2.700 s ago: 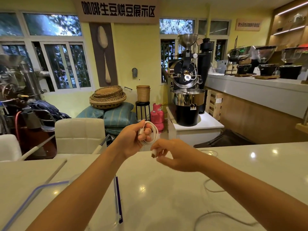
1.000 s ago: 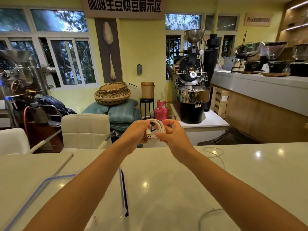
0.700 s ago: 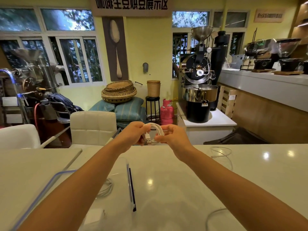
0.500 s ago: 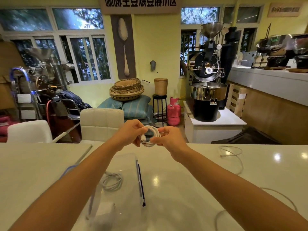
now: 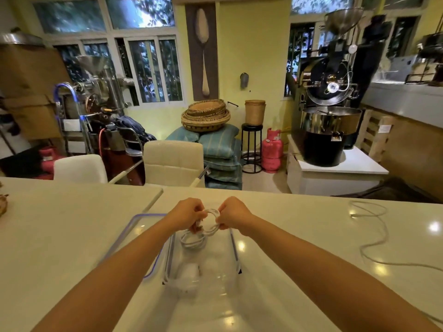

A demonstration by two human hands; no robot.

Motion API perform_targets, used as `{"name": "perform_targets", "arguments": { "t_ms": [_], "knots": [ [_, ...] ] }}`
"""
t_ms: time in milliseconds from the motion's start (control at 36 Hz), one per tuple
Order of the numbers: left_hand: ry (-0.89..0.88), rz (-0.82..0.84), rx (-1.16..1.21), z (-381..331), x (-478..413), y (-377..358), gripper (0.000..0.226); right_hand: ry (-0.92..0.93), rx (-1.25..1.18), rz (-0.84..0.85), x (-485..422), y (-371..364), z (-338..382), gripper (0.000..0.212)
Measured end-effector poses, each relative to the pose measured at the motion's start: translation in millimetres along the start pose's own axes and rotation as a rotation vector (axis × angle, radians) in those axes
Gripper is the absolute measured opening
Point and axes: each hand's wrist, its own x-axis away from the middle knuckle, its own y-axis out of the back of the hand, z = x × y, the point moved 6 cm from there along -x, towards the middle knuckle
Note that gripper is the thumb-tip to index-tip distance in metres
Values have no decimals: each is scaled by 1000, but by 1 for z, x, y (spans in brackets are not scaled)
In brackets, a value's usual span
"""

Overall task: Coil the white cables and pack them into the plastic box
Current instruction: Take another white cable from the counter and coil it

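- I held the coiled white cable [image 5: 211, 221] pinched in both hands, left hand [image 5: 188, 215] and right hand [image 5: 231, 215], fingers closed so the loops kept shape.
- It hung at frame centre over the plastic box [image 5: 236, 255], ready to drop beside another coil [image 5: 193, 242].
- A loose cable [image 5: 374, 236] lay at right.

White coiled cable [image 5: 211, 220] over a clear plastic box [image 5: 236, 254] with a blue-violet rim; a second white coil [image 5: 192, 242] lies inside it. The box lid [image 5: 134, 232] has the same blue-violet edging. Cream-white glossy countertop [image 5: 60, 224] with a loose white cable [image 5: 374, 232] on it. Two cream-white chairs [image 5: 173, 161], striped teal cushions [image 5: 220, 144], tan woven baskets [image 5: 206, 113] with dark patterned bands, a pink gas cylinder [image 5: 272, 149], pale yellow wall [image 5: 254, 44]
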Motion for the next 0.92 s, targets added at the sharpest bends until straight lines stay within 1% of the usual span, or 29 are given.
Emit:
{"name": "perform_targets", "arguments": {
  "t_ms": [56,139,194,222,250,306,333,361,389,417,472,528,556,611,667,750,806,917],
  "knots": [
    [21,9,-100,5,-2,-9,14,26,133,-16,1,-9,1,23],
    [40,30,-219,5,-8,-21,25,57,289,-49,4,-18,2,35],
    [24,46,-289,2,-9,-26,24,52,345,-55,7,-21,3,41],
    [27,43,-271,2,-12,-28,21,65,391,-52,9,-22,4,43],
    [17,41,-260,0,-16,-29,19,77,420,-50,12,-23,6,42],
    [17,122,-312,-2,-23,-36,24,127,448,-12,17,-29,6,34],
    [42,155,-340,-1,-26,-38,13,123,446,14,18,-32,5,32],
    [50,145,-330,-1,-31,-38,12,116,487,34,18,-37,4,33],
    [39,138,-324,0,-36,-40,26,97,549,63,15,-43,1,36],
    [-3,125,-328,-1,-41,-42,31,77,623,93,13,-49,-2,43],
    [-43,101,-381,0,-42,-45,28,-14,726,128,9,-56,-10,61],
    [-36,83,-386,3,-47,-49,27,-44,815,143,6,-59,-15,71],
    [-33,71,-384,3,-47,-50,27,-27,851,148,7,-61,-17,71],
    [-45,31,-375,4,-49,-51,27,12,871,144,7,-62,-18,64],
    [-56,-10,-399,6,-50,-51,27,27,973,112,5,-63,-21,61],
    [-57,-70,-426,8,-51,-50,27,80,1119,72,-5,-69,-28,62],
    [-50,-66,-400,10,-51,-52,27,85,1175,86,-8,-73,-32,64],
    [-28,-41,-358,12,-54,-56,26,52,1169,90,-14,-77,-37,63]
  ]
}}
